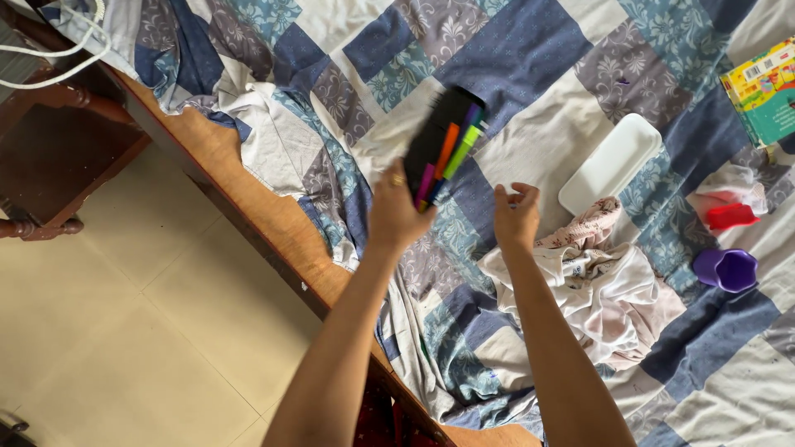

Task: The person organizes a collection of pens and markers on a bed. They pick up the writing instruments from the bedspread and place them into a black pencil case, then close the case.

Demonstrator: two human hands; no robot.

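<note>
A: Nearest first. Both forearms reach in from the bottom edge over the wooden bed edge (273,219). The left hand (396,209) is clamped round the lower end of a black flat case of coloured felt pens (443,145).

B: And the right hand (515,217)?

A: Empty. Fingers curled loosely together, touching nothing that I can make out, just right of the case's lower end.

B: Where does the case sit?

A: Lifted above the blue, grey and white patchwork bedspread (530,50), centre of the scene. It looks blurred, so the pen count is unclear; orange, purple, green and pink barrels show.

B: Axis?

A: Long axis runs from near left to far right, tilted. The held end is nearer, the free end points away and slightly right. Pens lie along that same line.

B: How far along?

A: My reading: case is picked up and in hand, not set down or put away anywhere. Beyond the hands, to the right, lie a crumpled white and pink cloth (600,285), a white oblong plastic lid (611,161), a small purple plastic cup (726,269), a red plastic piece (733,215), and a colourful cardboard box (766,91) farthest right.
</note>
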